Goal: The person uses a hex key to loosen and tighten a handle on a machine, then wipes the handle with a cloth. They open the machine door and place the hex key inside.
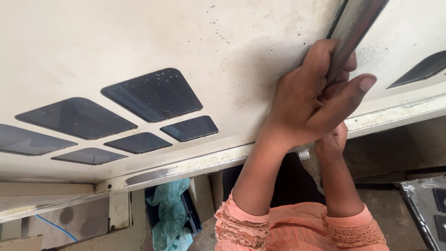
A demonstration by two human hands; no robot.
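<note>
The left hand (309, 95) wraps around a metal bar (353, 28) lying against a cream panel (186, 42) with dark diamond-shaped insets (153, 95). The right hand (331, 142) sits just beneath it at the panel's edge, touching a small metal knob (304, 154). A teal cloth (169, 214) hangs below.

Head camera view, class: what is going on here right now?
A person in peach lace-cuffed sleeves grips a metal bar with the left hand against a cream panel set with dark glass panes. The right hand reaches under the panel's edge beside a small metal knob. A teal cloth hangs below.
</note>
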